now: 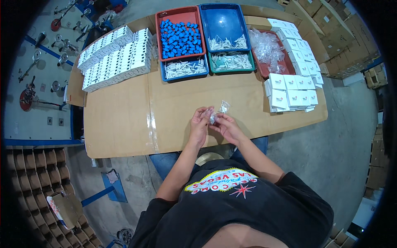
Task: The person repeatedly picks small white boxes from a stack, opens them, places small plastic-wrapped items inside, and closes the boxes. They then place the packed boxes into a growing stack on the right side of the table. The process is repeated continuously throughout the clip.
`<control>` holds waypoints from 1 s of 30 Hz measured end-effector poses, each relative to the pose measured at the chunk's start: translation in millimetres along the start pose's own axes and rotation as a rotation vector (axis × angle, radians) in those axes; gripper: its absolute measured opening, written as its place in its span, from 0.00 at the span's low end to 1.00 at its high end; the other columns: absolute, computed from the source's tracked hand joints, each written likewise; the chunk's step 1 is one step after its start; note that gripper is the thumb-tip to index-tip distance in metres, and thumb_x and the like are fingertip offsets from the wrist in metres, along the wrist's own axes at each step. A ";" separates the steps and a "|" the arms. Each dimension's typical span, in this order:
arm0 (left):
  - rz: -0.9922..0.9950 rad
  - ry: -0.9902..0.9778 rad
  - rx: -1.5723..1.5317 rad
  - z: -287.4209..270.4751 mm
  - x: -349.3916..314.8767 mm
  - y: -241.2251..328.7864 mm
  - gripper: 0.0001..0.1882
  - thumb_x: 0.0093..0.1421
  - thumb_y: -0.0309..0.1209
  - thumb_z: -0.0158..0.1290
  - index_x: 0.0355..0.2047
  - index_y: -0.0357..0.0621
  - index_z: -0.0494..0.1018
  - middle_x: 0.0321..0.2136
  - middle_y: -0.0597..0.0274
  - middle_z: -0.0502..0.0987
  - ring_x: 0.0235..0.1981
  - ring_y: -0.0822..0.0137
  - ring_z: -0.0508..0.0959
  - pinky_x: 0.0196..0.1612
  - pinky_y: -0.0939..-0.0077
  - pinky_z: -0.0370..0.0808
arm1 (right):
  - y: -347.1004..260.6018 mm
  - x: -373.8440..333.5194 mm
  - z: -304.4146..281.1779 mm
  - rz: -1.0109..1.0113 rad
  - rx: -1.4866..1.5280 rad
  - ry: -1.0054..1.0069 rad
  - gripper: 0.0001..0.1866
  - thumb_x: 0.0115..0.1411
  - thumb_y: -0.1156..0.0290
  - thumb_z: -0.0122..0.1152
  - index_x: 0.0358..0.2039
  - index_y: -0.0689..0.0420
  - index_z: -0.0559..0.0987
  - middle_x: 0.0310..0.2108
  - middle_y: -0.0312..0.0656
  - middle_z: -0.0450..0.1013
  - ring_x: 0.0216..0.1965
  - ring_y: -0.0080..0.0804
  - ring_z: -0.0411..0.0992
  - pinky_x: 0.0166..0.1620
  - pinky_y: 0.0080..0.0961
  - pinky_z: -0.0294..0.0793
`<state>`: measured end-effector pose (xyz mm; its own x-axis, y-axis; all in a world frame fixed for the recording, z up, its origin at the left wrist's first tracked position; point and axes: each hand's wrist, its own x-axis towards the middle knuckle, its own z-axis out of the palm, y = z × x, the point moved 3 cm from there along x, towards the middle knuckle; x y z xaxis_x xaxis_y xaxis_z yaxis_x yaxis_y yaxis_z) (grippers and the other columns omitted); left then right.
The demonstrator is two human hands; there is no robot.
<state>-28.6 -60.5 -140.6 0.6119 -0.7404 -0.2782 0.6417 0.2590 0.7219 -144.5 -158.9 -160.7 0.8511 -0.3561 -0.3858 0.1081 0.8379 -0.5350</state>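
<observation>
My left hand (199,125) and my right hand (228,127) meet above the cardboard-covered table near its front edge. Between them is a small clear plastic bag (212,118), pinched by the fingers of both. Something pale shows inside it, too small to make out. Just beyond my right fingers, a second clear bag (224,106) lies on the cardboard (178,97), apart from my hands.
Stacked white boxes (118,62) stand at the far left, more white boxes (293,89) at the right. Along the back are a red tray (178,13) of blue pieces, a blue tray (221,20) and a green tray (212,71) of white sticks, and a red tray of clear bags (266,47).
</observation>
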 end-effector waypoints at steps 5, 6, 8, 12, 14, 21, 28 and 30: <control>0.278 0.179 0.690 -31.4 7.9 12.9 0.19 0.67 0.36 0.64 0.53 0.42 0.75 0.53 0.57 0.79 0.57 0.62 0.76 0.58 0.66 0.73 | -64.2 43.3 -35.8 -0.198 -0.122 0.120 0.12 0.71 0.74 0.59 0.53 0.60 0.76 0.50 0.45 0.78 0.50 0.40 0.81 0.53 0.38 0.84; 0.316 0.222 0.923 -45.6 8.4 17.3 0.20 0.66 0.36 0.65 0.53 0.41 0.74 0.53 0.57 0.79 0.58 0.61 0.76 0.59 0.64 0.72 | -86.4 54.8 -39.2 -0.252 -0.221 0.149 0.13 0.71 0.73 0.59 0.53 0.61 0.76 0.50 0.45 0.78 0.50 0.39 0.81 0.52 0.37 0.84; 0.457 0.246 1.196 -73.9 9.3 22.7 0.21 0.63 0.36 0.65 0.53 0.42 0.75 0.52 0.56 0.78 0.58 0.57 0.75 0.60 0.60 0.70 | -132.9 79.5 -30.7 -0.367 -0.435 0.216 0.14 0.70 0.72 0.60 0.53 0.63 0.77 0.50 0.46 0.79 0.48 0.37 0.82 0.50 0.35 0.84; 0.692 0.237 1.480 -79.7 3.6 14.5 0.21 0.59 0.35 0.65 0.50 0.44 0.76 0.51 0.56 0.76 0.57 0.52 0.73 0.63 0.54 0.67 | -208.9 130.7 -16.6 -0.511 -0.878 0.301 0.16 0.68 0.72 0.64 0.53 0.65 0.78 0.43 0.46 0.81 0.42 0.36 0.83 0.46 0.31 0.84; 0.672 0.250 1.522 -76.2 4.2 14.5 0.21 0.60 0.37 0.65 0.51 0.44 0.75 0.52 0.57 0.76 0.58 0.52 0.72 0.63 0.54 0.67 | -230.7 154.0 -7.1 -0.542 -1.097 0.325 0.16 0.66 0.72 0.66 0.52 0.64 0.80 0.39 0.47 0.83 0.40 0.37 0.84 0.44 0.31 0.84; 0.669 0.256 1.549 -75.3 0.9 18.2 0.19 0.59 0.38 0.64 0.48 0.44 0.76 0.52 0.58 0.76 0.58 0.54 0.72 0.62 0.55 0.67 | -242.7 182.3 36.5 -0.817 -1.858 0.313 0.09 0.60 0.67 0.69 0.39 0.56 0.87 0.36 0.48 0.84 0.40 0.48 0.83 0.44 0.40 0.80; 0.664 0.261 1.559 -77.1 2.8 15.7 0.19 0.59 0.37 0.64 0.48 0.44 0.76 0.52 0.58 0.76 0.58 0.55 0.72 0.63 0.55 0.67 | -245.4 189.4 30.1 -0.837 -1.998 0.359 0.12 0.61 0.65 0.68 0.44 0.49 0.89 0.38 0.48 0.84 0.41 0.50 0.83 0.44 0.43 0.81; 0.659 0.264 1.570 -77.1 2.9 16.8 0.19 0.59 0.37 0.64 0.48 0.44 0.76 0.52 0.58 0.76 0.58 0.54 0.73 0.62 0.55 0.67 | -246.1 188.7 25.6 -0.913 -1.979 0.333 0.10 0.61 0.65 0.69 0.42 0.49 0.89 0.36 0.49 0.84 0.40 0.52 0.82 0.43 0.44 0.81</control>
<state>19.7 -10.5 -178.1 0.7224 -0.6113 0.3233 -0.6605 -0.4718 0.5841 2.7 -421.7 -82.6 0.7701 -0.5119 0.3807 -0.3825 -0.8481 -0.3667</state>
